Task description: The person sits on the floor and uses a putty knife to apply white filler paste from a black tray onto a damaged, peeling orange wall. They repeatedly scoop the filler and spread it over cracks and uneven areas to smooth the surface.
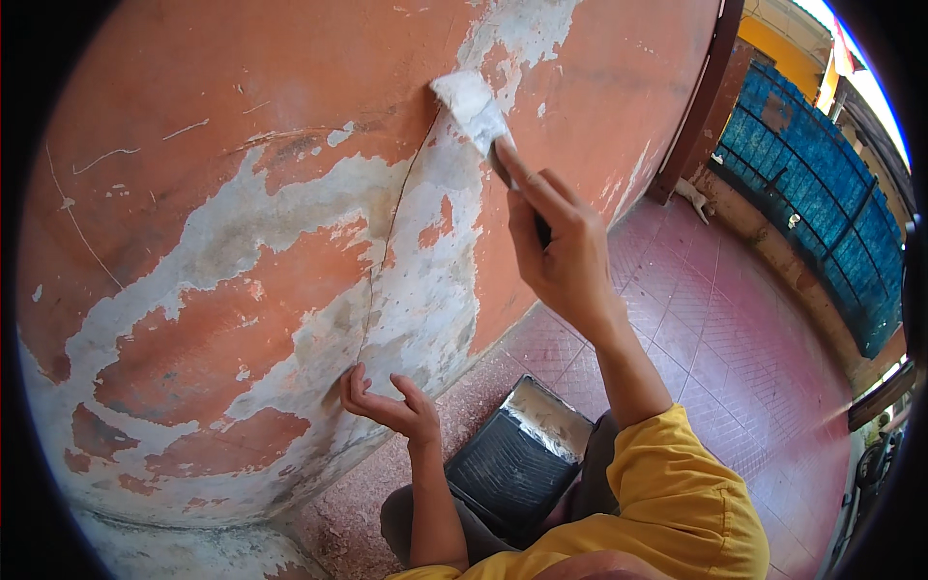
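My right hand (572, 242) grips the dark handle of a putty knife (474, 114), its wide blade coated with white paste. The blade lies against the orange wall (338, 58) at the upper end of a long dark crack (391, 232). Around that crack the paint is gone and a grey-white patch (425, 280) shows. Lower down, my left hand (394, 406) is at the wall by the crack's bottom end, thumb apart and fingers loosely bent, holding nothing. Whether its fingertips touch the wall is hard to tell. Between my knees sits a black paint tray (503, 474) with white paste (549, 418) in its far end.
Paint flakes (353, 503) litter the floor along the wall's foot. Pink-red tiles (715, 358) stretch to the right, toward a low wall with a blue gate-like panel (812, 193). A small pale animal (693, 199) lies near a brown post (701, 106).
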A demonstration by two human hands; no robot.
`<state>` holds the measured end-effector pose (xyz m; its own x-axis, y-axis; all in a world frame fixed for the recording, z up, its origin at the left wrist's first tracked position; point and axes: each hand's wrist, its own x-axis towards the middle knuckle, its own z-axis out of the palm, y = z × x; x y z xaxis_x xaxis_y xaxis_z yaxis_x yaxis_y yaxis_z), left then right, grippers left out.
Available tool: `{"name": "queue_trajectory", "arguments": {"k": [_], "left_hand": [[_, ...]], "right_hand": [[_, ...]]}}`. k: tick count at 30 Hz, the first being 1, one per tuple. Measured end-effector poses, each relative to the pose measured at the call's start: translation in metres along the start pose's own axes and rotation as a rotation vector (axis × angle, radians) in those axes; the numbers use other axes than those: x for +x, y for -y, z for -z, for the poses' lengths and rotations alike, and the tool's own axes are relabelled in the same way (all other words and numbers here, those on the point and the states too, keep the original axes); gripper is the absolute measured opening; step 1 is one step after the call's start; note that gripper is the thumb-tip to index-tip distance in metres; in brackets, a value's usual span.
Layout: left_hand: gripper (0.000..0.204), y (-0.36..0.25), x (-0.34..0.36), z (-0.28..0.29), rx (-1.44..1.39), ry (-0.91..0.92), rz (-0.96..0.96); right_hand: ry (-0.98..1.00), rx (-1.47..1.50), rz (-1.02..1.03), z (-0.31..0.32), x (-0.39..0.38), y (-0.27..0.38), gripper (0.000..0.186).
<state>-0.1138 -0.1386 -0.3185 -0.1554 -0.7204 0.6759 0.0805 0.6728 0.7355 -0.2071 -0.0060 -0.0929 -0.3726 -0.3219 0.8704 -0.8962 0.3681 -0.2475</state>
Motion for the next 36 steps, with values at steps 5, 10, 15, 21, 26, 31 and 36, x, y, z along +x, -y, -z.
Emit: {"name": "queue_trajectory", "arguments": {"k": [5, 10, 15, 21, 26, 31, 36], "left_hand": [[0.045, 0.005, -0.002, 0.001, 0.043, 0.000, -0.015], [0.045, 0.003, -0.002, -0.002, 0.026, -0.014, 0.002], [0.044, 0.000, -0.001, -0.005, 0.072, -0.018, -0.023], [0.044, 0.003, -0.001, -0.002, 0.071, -0.009, -0.015], [0.044, 0.003, -0.003, -0.001, 0.077, -0.014, -0.002], [0.044, -0.001, -0.002, -0.003, 0.027, -0.013, 0.014], [0.045, -0.003, -0.001, -0.001, 0.055, -0.003, 0.010]], "right_hand": [[0.167, 0.018, 0.006, 0.017, -0.022, 0.000, 0.048], [0.049, -0.001, 0.041, 0.032, 0.003, -0.017, 0.048], [0.045, -0.047, 0.107, 0.025, 0.022, -0.028, 0.050], [0.317, -0.080, 0.117, 0.034, -0.013, -0.015, 0.054], [0.081, -0.059, 0.079, 0.047, 0.019, -0.016, 0.047], [0.056, -0.108, 0.073, 0.033, 0.029, -0.011, 0.046], [0.171, -0.114, 0.058, 0.016, -0.007, 0.000, 0.054]]}}
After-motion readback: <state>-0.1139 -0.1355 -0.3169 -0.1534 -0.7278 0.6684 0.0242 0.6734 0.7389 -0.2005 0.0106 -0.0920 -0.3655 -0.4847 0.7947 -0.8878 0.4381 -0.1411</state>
